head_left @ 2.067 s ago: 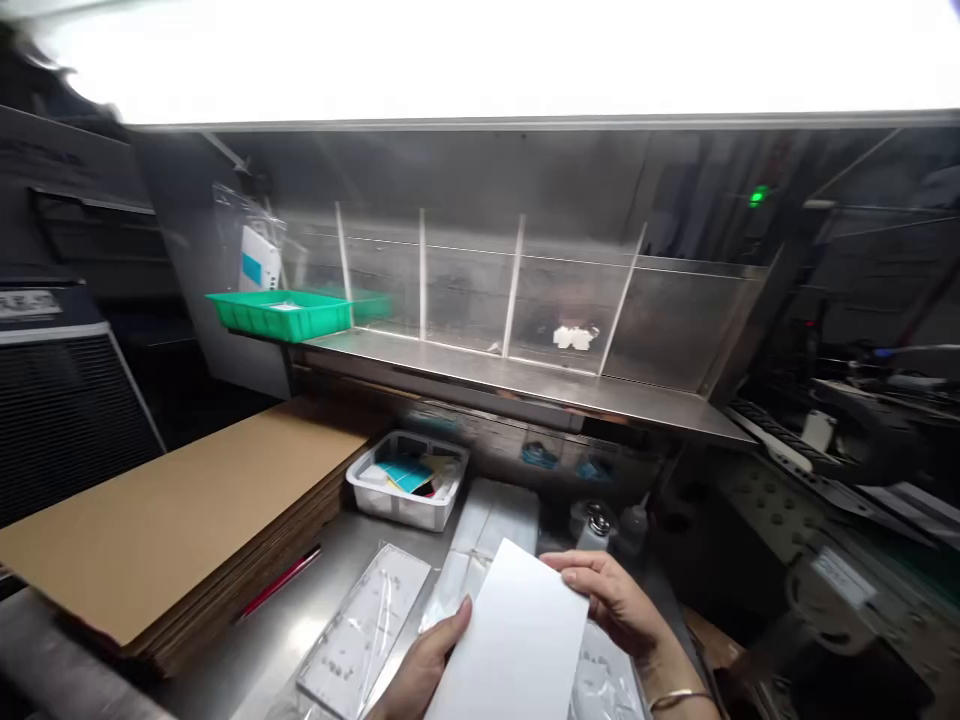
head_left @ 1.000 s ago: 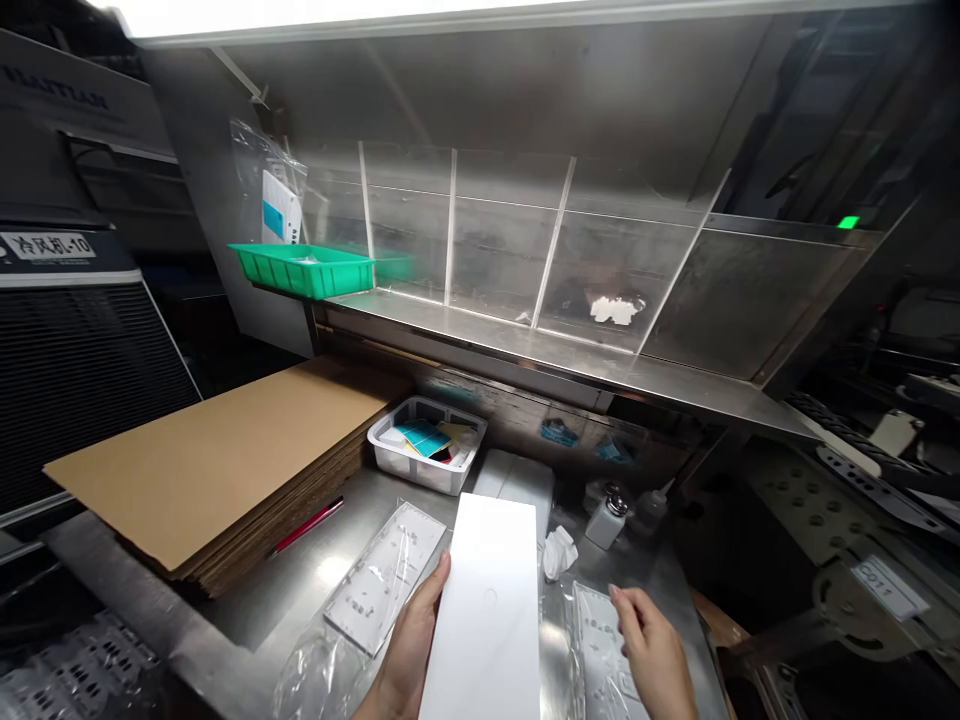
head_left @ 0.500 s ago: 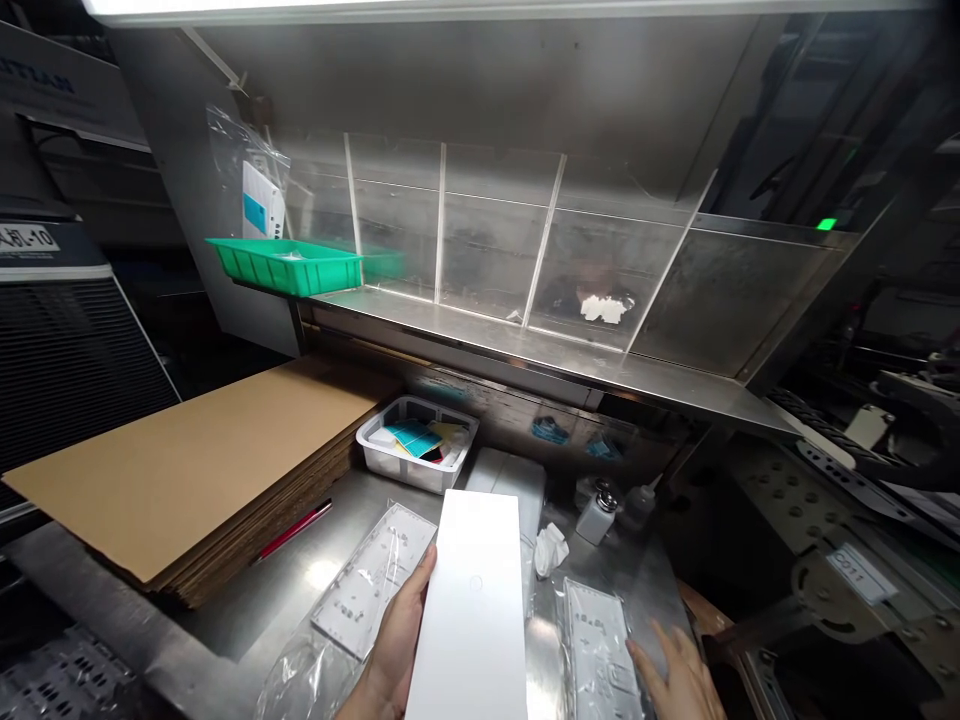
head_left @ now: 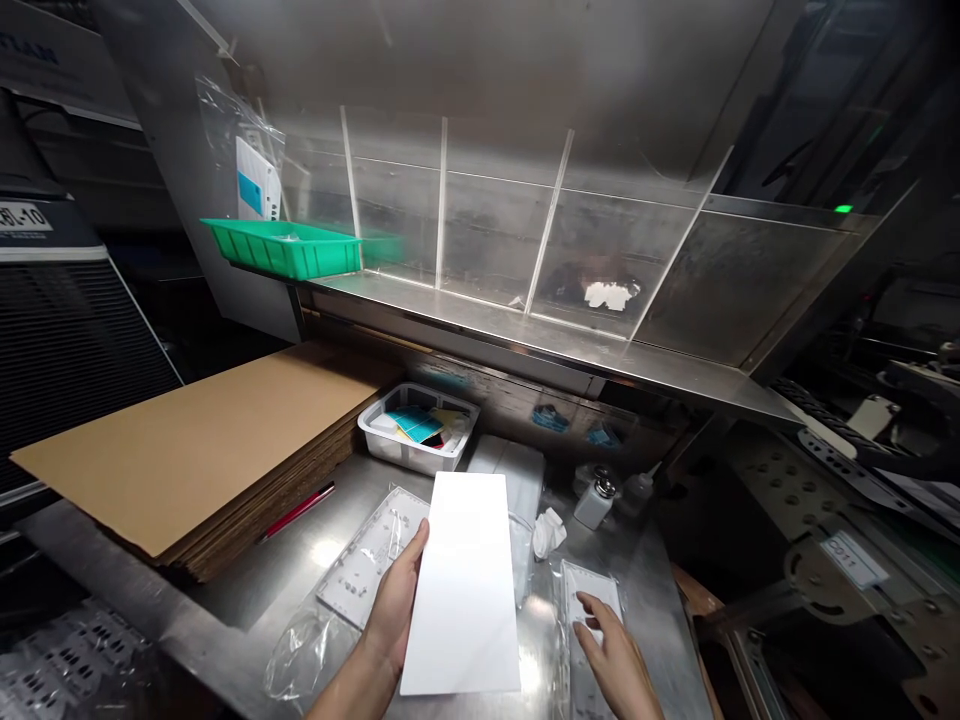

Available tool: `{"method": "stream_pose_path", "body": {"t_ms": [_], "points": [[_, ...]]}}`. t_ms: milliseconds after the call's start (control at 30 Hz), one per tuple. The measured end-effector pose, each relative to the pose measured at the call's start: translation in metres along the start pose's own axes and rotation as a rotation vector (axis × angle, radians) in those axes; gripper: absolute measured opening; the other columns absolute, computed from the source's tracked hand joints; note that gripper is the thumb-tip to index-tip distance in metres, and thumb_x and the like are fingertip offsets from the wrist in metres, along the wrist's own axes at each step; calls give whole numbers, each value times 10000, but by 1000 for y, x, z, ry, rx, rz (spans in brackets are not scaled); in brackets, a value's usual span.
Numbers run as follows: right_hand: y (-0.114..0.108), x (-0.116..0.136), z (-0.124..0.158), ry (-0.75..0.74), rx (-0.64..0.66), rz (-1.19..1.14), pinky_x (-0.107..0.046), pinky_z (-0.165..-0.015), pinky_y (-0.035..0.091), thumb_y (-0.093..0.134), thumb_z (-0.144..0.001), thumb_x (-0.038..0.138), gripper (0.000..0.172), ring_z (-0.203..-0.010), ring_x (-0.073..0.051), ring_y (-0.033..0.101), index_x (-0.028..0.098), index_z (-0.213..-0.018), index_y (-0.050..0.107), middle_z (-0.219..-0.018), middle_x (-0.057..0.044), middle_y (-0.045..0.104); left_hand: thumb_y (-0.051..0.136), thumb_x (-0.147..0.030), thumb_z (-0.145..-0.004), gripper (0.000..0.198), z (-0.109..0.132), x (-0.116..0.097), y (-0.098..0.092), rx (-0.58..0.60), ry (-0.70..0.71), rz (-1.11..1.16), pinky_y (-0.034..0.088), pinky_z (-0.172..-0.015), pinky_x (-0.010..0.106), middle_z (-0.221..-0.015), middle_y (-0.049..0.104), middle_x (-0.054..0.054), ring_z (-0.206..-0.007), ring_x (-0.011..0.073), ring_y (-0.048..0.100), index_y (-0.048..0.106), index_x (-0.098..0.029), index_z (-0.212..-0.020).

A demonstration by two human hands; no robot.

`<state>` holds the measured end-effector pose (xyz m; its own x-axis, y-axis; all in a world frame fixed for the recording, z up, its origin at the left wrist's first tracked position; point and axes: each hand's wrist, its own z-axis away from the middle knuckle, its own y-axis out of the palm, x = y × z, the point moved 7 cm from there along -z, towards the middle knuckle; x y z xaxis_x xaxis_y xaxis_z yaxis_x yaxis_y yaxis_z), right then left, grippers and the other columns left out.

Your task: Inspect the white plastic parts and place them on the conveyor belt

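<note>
My left hand [head_left: 395, 603] grips the left edge of a long white flat panel [head_left: 465, 585], held tilted above the steel bench [head_left: 292, 580]. My right hand [head_left: 611, 650] lies with fingers stretched out on a clear-bagged perforated plate [head_left: 589, 610] to the right of the panel. Another bagged perforated plate [head_left: 371, 555] lies on the bench to the left, partly under my left hand.
A cardboard stack [head_left: 195, 450] fills the left of the bench, a red pen [head_left: 296, 512] beside it. A white tub [head_left: 418, 438], a white box [head_left: 514, 465], a crumpled wipe [head_left: 546, 532] and two small bottles [head_left: 596, 500] stand behind. A green tray [head_left: 281, 248] sits on the shelf.
My right hand let go of the panel, dropped to the right and now rests on the right bagged plate. The left hand keeps holding the panel, now straightened and lowered.
</note>
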<state>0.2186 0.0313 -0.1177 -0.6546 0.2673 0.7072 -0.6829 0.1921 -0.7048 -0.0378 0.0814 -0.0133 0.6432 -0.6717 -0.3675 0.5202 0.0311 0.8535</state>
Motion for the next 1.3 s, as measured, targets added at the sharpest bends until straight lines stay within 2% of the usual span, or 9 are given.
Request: {"method": "stream_pose_path", "body": {"t_ms": [200, 367, 533, 700, 833, 1000, 1167, 1233, 1300], "points": [[7, 30, 11, -30, 26, -116, -345, -840, 439, 460, -775, 478, 454, -973, -259, 599, 158, -1059, 613, -1041, -109, 657, 549, -516, -782, 567, -4, -7, -12, -123, 55, -39, 520, -787, 400, -970, 705, 128, -856, 305, 668, 540, -118, -1185], [14, 62, 19, 42, 172, -512, -319, -842, 438, 474, -792, 569, 510, -958, -235, 598, 174, -1089, 596, -1015, -88, 659, 506, -470, -825, 534, -8, -14, -19, -172, 94, -45, 520, -794, 398, -966, 706, 129, -865, 293, 666, 510, -101, -1211], [17, 96, 26, 73, 109, -749, -259, -553, 437, 505, -732, 651, 525, -595, -156, 547, 158, -873, 618, -680, -30, 610, 530, -521, -792, 573, -10, -15, -20, -189, 114, -66, 531, -770, 395, -936, 711, 136, -837, 293, 671, 544, -89, -1168], [21, 133, 44, -35, -42, -418, -242, -447, 349, 474, -754, 643, 517, -486, -157, 501, 217, -1040, 534, -561, 29, 533, 589, -532, -745, 532, -9, -16, -20, -199, 206, -89, 541, -743, 339, -925, 717, 101, -843, 268, 671, 602, -126, -1088], [26, 155, 50, -182, -75, -316, -240, -436, 345, 409, -813, 601, 410, -429, -154, 508, 225, -918, 535, -519, 23, 560, 576, -518, -761, 464, -3, -18, -15, -170, 236, -75, 546, -721, 324, -903, 720, 79, -849, 259, 670, 628, -151, -1041], [25, 142, 41, -125, -44, -432, -198, -360, 315, 293, -875, 559, 429, -320, -109, 451, 214, -743, 512, -412, 45, 483, 566, -475, -785, 424, 5, -20, -7, -106, 234, -8, 550, -715, 323, -903, 719, 74, -875, 260, 663, 627, -152, -1053], [12, 96, 23, -85, -123, -340, -219, -390, 314, 339, -848, 564, 406, -340, -105, 394, 214, -718, 499, -430, 47, 456, 561, -474, -790, 442, 7, -16, 3, -15, 165, 77, 552, -713, 331, -929, 718, 64, -849, 257, 672, 603, -176, -1113], [2, 70, 14, -47, -186, -255, -247, -421, 358, 341, -828, 581, 405, -395, -137, 447, 216, -801, 516, -500, 24, 507, 554, -472, -796, 440, 9, -16, 6, -2, 165, 93, 549, -723, 337, -920, 720, 66, -853, 259, 672, 605, -172, -1113], [-14, 49, 7, -43, -294, -211, -309, -530, 451, 367, -769, 644, 505, -629, -217, 584, 197, -941, 526, -762, -72, 608, 543, -495, -793, 463, 10, -15, 8, 12, 158, 89, 547, -732, 357, -901, 723, 78, -853, 271, 671, 610, -161, -1106]]}}
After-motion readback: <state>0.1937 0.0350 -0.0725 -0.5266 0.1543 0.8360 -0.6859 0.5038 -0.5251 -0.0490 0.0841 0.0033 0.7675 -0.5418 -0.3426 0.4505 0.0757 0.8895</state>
